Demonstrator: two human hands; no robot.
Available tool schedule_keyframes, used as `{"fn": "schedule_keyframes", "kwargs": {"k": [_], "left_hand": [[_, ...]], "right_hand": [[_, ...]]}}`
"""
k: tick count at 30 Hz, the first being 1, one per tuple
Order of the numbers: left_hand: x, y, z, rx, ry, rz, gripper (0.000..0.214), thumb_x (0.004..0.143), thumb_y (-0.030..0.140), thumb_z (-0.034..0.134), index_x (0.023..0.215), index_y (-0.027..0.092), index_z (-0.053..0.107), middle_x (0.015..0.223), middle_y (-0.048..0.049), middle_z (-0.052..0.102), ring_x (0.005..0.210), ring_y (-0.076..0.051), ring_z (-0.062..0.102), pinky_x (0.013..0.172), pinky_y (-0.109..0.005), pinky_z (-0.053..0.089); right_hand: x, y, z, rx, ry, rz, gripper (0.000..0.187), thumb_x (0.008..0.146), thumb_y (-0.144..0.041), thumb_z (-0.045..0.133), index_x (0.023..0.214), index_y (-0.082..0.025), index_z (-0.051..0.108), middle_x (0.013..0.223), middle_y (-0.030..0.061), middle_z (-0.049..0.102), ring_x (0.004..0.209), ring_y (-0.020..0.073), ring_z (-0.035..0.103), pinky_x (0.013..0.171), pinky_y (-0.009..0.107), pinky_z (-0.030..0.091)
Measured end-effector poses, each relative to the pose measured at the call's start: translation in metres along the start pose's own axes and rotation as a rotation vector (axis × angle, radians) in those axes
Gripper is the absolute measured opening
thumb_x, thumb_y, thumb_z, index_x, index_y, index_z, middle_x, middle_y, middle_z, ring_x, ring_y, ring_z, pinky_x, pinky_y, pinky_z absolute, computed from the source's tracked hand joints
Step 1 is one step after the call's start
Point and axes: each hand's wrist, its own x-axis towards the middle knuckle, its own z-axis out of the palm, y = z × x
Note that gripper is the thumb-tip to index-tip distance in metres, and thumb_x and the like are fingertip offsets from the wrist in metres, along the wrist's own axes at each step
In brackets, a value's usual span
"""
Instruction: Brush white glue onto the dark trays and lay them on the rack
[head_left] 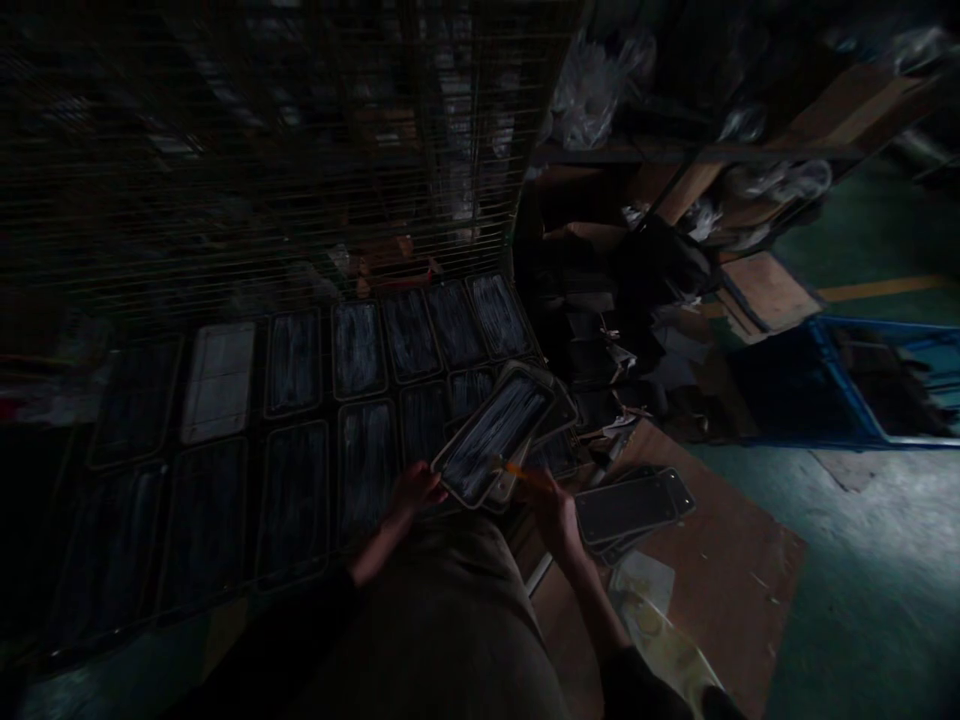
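A: Head view, left hand [416, 490]?
B: Closed on the lower corner of a dark rimmed panel [491, 432], held tilted above the rows of laid-out panels [300, 400].
A: Right hand [553, 508]?
B: Curled around a thin orange tool [516, 469], tip at the panel's edge; dim light hides the exact grip. Stacked panels [634, 505] just beside, on brown board [720, 580].

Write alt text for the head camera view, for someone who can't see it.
In a dim workshop, a person's left hand holds a dark streaked panel while the right hand holds a thin orange stick at its edge. Rows of similar panels lie ahead before a wire rack; a stack of dark panels sits on cardboard to the right.
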Motion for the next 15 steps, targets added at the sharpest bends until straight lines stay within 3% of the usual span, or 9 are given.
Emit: {"fn": "schedule_keyframes", "kwargs": {"k": [7,11,15], "left_hand": [[0.001,-0.001,0.004,-0.001,0.004,0.041,0.047,0.055,0.043,0.082,0.073,0.018,0.047,0.055,0.0043,0.059,0.049,-0.014,0.063,0.049,-0.024,0.055],[0.003,-0.008,0.003,-0.002,0.035,0.059,0.046,0.058,0.042,0.082,0.078,0.018,0.047,0.058,0.0037,0.062,0.05,-0.013,0.064,0.05,-0.024,0.055],[0.01,-0.013,0.0,-0.001,-0.007,0.036,0.042,0.062,0.041,0.079,0.078,0.018,0.047,0.06,0.0028,0.063,0.053,-0.015,0.066,0.05,-0.023,0.055]], "right_hand": [[0.069,0.003,-0.038,-0.275,0.379,-0.059,0.034,0.094,-0.033,0.036,0.115,-0.019,0.06,0.083,0.005,0.072,0.074,0.018,0.069,0.065,0.024,0.049],[0.079,-0.007,-0.036,-0.23,0.379,-0.094,0.036,0.095,-0.037,0.037,0.116,-0.018,0.059,0.087,0.0072,0.072,0.075,0.0187,0.069,0.064,0.024,0.049],[0.072,-0.011,-0.016,-0.212,0.364,-0.106,0.036,0.096,-0.038,0.038,0.118,-0.019,0.058,0.087,0.0064,0.072,0.078,0.0185,0.069,0.065,0.024,0.049]]}}
